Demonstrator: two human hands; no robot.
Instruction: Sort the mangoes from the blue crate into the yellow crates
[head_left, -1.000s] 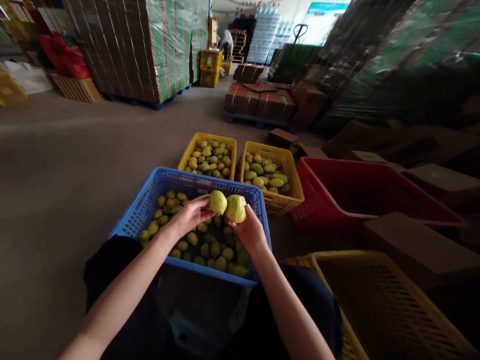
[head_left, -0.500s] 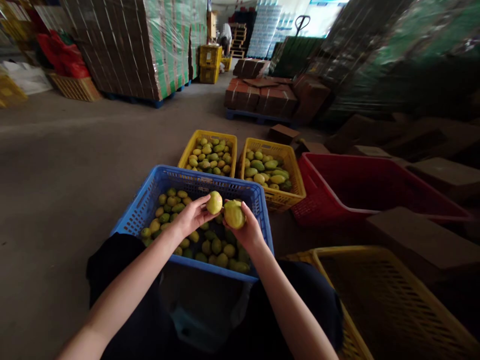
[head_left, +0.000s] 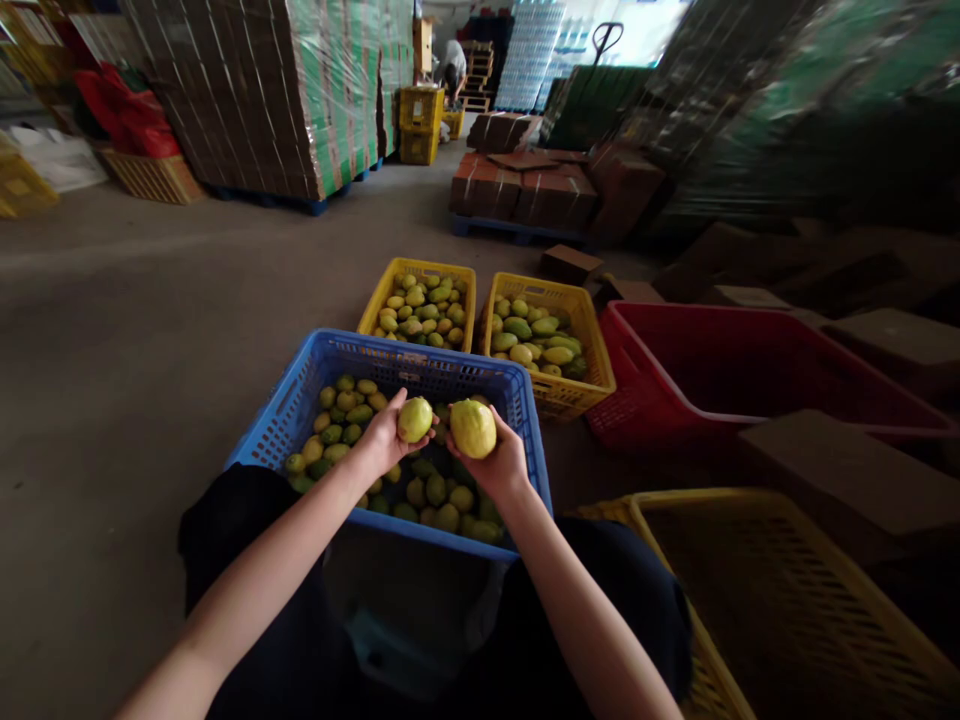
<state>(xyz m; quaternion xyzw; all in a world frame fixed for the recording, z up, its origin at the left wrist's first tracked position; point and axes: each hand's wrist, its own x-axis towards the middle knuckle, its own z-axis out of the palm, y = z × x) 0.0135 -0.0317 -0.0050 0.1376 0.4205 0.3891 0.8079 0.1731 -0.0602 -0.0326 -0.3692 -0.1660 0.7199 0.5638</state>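
Above the blue crate [head_left: 262, 425], both of my hands hold yellow-green fruit that look like lemons. My left hand [head_left: 384, 440] cups a smaller, smooth lemon [head_left: 415, 420] between thumb and fingers. A larger, bumpier lemon [head_left: 473, 429] rests in my right hand [head_left: 506, 463], with the fingers curled round its underside. The two fruits are side by side with a small gap between them. Many more lemons [head_left: 448, 517] lie below in the crate, green to yellow, piled at its left and front. My hands cover part of them.
Beyond the blue crate stand two yellow crates of similar fruit, the left one [head_left: 474, 290] and the right one [head_left: 604, 360]. To the right are a red crate [head_left: 637, 400], a yellow crate [head_left: 712, 640] and cardboard boxes [head_left: 855, 465]. A person [head_left: 454, 72] bends over far back.
My left hand has moved slightly left and down, turning its lemon, so the gap to the other fruit is wider. My right hand has tilted its lemon a little.
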